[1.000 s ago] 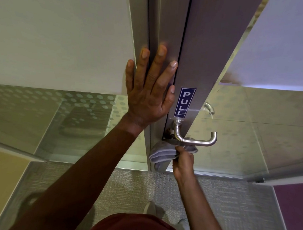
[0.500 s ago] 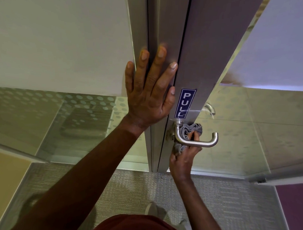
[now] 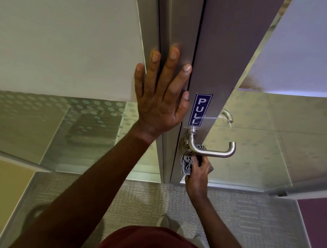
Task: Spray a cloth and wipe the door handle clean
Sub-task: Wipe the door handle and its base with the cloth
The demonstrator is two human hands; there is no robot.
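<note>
Against the door frame, the left hand lies flat, fingers spread, holding nothing. Just right, the right hand clenches a bunched grey cloth touching the underside of the steel door handle.

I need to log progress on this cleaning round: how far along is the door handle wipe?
Done: no spray bottle is in view and the right hand already holds the bunched grey cloth, so spraying seems finished. In hand: the cloth presses just under the metal door handle near its base, while the left hand lies flat on the door frame. Left: the lever's far end looks untouched.
</note>
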